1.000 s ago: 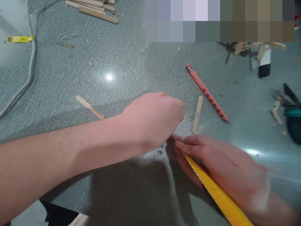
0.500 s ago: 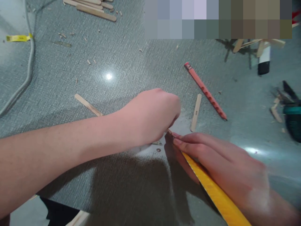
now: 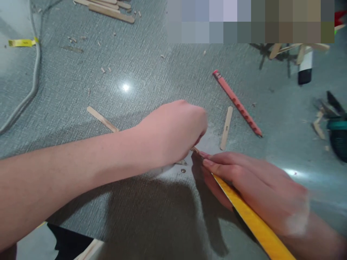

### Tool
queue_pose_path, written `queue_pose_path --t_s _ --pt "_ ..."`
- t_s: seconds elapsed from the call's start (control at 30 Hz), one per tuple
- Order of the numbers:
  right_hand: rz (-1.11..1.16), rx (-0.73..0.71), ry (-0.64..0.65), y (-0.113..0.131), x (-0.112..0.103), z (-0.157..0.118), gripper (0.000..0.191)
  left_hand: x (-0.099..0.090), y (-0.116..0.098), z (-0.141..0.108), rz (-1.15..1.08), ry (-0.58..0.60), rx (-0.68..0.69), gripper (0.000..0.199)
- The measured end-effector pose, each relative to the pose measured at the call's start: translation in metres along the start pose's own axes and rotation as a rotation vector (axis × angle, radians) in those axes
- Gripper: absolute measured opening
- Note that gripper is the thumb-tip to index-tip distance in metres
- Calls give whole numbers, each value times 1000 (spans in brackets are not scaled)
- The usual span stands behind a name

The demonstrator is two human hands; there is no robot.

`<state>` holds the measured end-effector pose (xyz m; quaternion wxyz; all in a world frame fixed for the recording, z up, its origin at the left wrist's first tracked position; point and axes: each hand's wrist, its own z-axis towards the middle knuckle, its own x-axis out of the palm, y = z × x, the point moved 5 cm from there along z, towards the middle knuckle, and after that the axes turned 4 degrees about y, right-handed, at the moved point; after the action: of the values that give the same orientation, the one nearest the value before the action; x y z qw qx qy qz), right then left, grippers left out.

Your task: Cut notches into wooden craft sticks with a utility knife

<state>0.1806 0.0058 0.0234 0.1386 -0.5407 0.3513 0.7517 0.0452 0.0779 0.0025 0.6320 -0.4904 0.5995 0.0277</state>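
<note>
My left hand (image 3: 180, 131) is a closed fist, knuckles up, low over the table. Its fingertips are hidden beneath it, so what they hold does not show. My right hand (image 3: 252, 184) pinches a long yellow tool (image 3: 244, 213) near its thin far end; its kind is not clear. Between the two hands a small brownish wooden tip (image 3: 195, 149) shows, close to the left fingers. A craft stick (image 3: 226, 128) lies just beyond my right hand. Another craft stick (image 3: 101, 118) is partly covered by my left forearm.
A red pencil (image 3: 238, 104) lies ahead on the right. Several craft sticks (image 3: 111, 13) are piled at the far left, with wood scraps scattered around. A grey cable (image 3: 36, 72) runs down the left side. A dark tool with a teal band (image 3: 337, 124) sits at the right edge.
My right hand and the yellow tool have shifted slightly to the right, a little away from the left fist. The left hand has hardly moved.
</note>
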Motion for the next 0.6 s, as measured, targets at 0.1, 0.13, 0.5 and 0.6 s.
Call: queue_pose_path --t_s 0.1,0.13,0.5,0.6 --pt "30 -5 19 -1 1 -1 19 0 -1 -1 -18 37 -18 25" --pt "45 0 32 -2 2 -1 19 0 -1 -1 -16 38 -20 25" --pt "-3 70 45 3 -2 2 19 1 -4 6 45 68 0 24" --pt "-13 90 57 0 3 -3 19 1 -2 7 37 67 -15 24"
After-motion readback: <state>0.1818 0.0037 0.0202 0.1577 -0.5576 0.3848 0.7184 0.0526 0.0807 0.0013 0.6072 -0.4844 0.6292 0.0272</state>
